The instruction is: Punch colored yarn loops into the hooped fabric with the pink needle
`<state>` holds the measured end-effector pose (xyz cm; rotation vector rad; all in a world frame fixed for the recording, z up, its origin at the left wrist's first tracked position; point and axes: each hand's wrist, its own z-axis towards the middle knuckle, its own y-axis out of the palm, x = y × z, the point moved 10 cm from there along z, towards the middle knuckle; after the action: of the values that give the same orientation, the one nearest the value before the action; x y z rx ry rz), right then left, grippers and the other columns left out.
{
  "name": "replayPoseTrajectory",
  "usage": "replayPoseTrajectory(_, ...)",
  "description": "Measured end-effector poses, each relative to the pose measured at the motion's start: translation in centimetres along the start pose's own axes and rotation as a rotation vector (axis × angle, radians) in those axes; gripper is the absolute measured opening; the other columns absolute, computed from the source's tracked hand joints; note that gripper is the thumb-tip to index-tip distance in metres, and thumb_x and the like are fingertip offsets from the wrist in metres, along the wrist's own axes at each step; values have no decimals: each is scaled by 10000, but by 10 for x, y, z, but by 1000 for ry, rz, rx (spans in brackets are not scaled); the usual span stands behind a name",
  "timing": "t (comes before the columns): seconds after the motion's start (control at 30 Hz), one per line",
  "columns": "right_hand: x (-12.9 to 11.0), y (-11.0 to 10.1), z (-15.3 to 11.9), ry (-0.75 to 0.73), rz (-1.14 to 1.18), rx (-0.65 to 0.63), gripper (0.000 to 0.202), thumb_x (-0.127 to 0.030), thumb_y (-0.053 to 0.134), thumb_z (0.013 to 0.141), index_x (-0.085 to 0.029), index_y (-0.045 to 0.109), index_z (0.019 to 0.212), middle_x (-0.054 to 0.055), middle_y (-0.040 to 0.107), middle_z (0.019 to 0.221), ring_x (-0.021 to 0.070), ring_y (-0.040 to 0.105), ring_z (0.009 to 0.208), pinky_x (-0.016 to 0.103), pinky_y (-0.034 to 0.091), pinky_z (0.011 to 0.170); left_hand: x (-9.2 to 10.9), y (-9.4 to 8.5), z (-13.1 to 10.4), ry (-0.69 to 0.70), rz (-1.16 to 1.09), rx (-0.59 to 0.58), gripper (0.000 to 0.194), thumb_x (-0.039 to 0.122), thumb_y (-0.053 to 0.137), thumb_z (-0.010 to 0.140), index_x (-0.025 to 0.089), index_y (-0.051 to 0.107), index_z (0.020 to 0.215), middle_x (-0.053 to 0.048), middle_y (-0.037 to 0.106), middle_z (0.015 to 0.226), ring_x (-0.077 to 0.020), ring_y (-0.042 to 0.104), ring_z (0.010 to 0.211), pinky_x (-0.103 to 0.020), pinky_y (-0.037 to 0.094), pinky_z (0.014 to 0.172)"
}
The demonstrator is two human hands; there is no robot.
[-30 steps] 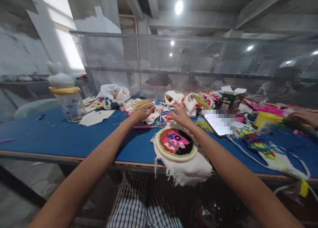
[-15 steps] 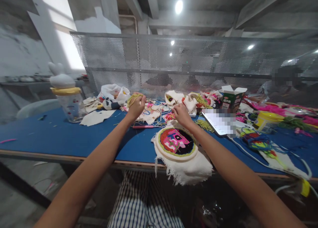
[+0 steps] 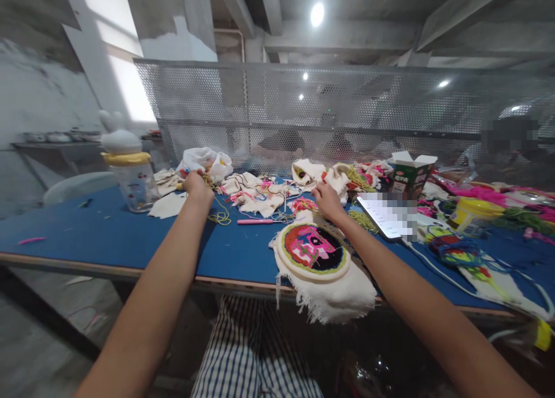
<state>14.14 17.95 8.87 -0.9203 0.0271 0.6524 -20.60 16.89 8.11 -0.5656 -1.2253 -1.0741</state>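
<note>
My left hand (image 3: 198, 188) is closed at the back left, beside a white plastic bag (image 3: 212, 164). Yellow-green yarn (image 3: 221, 216) trails from its right side down onto the table; the fingertips are hidden. My right hand (image 3: 327, 201) is over the middle, its fingers bent together next to crumpled cream cloth (image 3: 338, 181). What they may pinch is too small to make out. Below it, an embroidery hoop (image 3: 314, 253) with a pink, black and red yarn design on frayed cream fabric overhangs the table edge. A pink-handled tool (image 3: 255, 221) lies left of the hoop.
A rabbit-topped bottle (image 3: 130, 172) stands at left on the blue table (image 3: 104, 236). To the right are a phone (image 3: 381, 216) on a white cable, a green carton (image 3: 410, 175), a yellow tub (image 3: 477, 213) and heaps of yarn. A perforated metal screen (image 3: 277, 111) runs behind.
My left hand has moved left from the middle to the plastic bag, and yarn from its bundle now trails on the table. My right hand has shifted slightly right in view.
</note>
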Motion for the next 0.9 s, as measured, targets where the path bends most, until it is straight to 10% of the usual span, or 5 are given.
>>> replayPoseTrajectory(0.17,-4,6,-1,-11,175,-16,168,-273,533,841,-118,596,860,38,615,895,155,580,843,369,456,787,-7,20,-12,-101,-23,-55,302,299,499,852,143,514,1109,-83,554,1097,-188,568,918,-389,492,767)
replayPoseTrajectory(0.33,-28,12,-7,-60,414,-64,344,-308,643,726,-152,598,1029,104,591,1069,185,552,960,319,437,803,-8,94,-58,-164,-26,-509,173,247,521,811,126,630,750,-53,633,764,-122,603,652,-214,449,536)
replayPoseTrajectory(0.5,-60,18,-20,-100,615,-177,491,-335,695,649,-173,587,1099,108,547,1159,212,503,1051,329,400,844,-13,143,-106,-184,-9,-867,245,368,631,725,133,671,783,-106,681,862,-180,635,734,-255,465,611)
replayPoseTrajectory(0.9,-54,35,-21,75,1056,-265,204,-341,684,622,-153,612,656,-24,597,627,92,533,606,223,421,635,-12,162,-137,-158,-5,-1107,358,479,655,675,164,680,842,-97,681,948,-231,652,809,-270,461,625)
